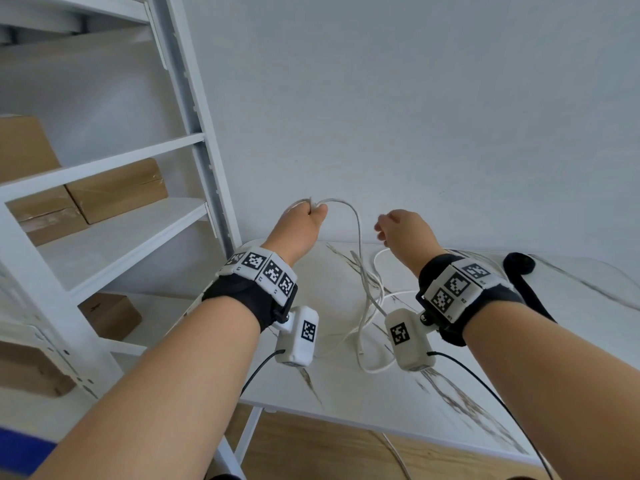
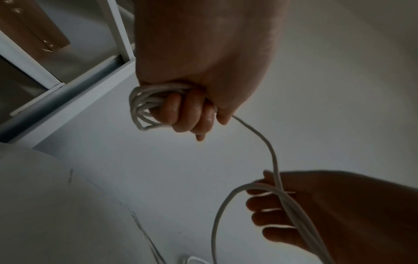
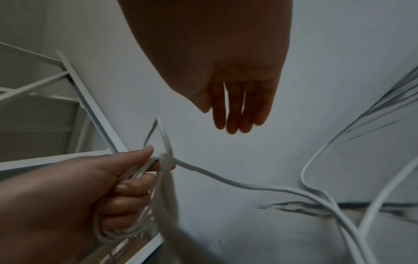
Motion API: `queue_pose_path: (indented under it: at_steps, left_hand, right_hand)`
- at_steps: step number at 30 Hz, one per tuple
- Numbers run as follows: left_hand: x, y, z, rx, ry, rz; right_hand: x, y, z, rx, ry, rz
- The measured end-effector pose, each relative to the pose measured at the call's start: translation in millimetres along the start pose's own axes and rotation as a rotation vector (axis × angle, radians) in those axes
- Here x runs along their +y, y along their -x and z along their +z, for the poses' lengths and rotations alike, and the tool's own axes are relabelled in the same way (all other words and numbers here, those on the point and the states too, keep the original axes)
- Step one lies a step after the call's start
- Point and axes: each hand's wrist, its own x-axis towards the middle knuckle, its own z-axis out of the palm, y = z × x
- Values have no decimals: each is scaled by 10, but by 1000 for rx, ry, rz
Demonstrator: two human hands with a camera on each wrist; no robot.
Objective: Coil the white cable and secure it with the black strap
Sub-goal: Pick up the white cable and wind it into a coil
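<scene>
The white cable (image 1: 358, 237) is thin, round and smooth, and part of it is already made into several small loops, which the left hand (image 1: 300, 227) grips in a closed fist, with the fingers (image 2: 181, 114) curled around the bundle. The loops come out at the side of the fist, away from the right hand. From the thumb side of the fist one strand rises a little, bends over and then hangs almost straight down between the two hands, so its long axis here is close to vertical. Lower down it joins a loose tangle of loops lying on the white marble-patterned table (image 1: 450, 393), below and between the two wrists. The right hand (image 1: 403, 230) is raised just beside this hanging strand, with the fingers (image 3: 235, 114) straight and held together, pointing away from the wrist; in the left wrist view the strand crosses in front of these fingers, but I cannot tell if they touch it. The black strap (image 1: 523, 271) lies on the table to the right, well apart from the cable, behind the right wrist. A white shelf (image 1: 104, 216) with cardboard boxes (image 1: 114, 188) stands at the left.
</scene>
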Motion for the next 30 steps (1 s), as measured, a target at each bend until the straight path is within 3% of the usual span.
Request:
queue_pose_path:
  at_steps: [3, 7, 10, 14, 18, 21, 26, 30]
  left_hand:
    - [-20, -29, 6, 4, -18, -20]
    - [-28, -52, -18, 15, -17, -53]
    - [-28, -40, -41, -25, 46, -100]
    - [2, 43, -82, -185, 228, -181]
    - [24, 115, -101, -410, 432, -157]
    - [46, 136, -125, -513, 539, -127]
    - [80, 135, -132, -533, 706, -94]
    - [151, 120, -162, -471, 852, -92]
  right_hand:
    - [-121, 98, 0, -72, -267, -1]
    - [-116, 161, 37, -284, -150, -56]
    - [-67, 133, 87, -214, -180, -34]
    - [-58, 55, 62, -53, -253, 34]
    - [-31, -44, 4, 64, -89, 42]
    - [22, -59, -3, 66, 79, 70]
    - [63, -12, 17, 89, 457, 89]
    - [44, 33, -9, 93, 365, -1]
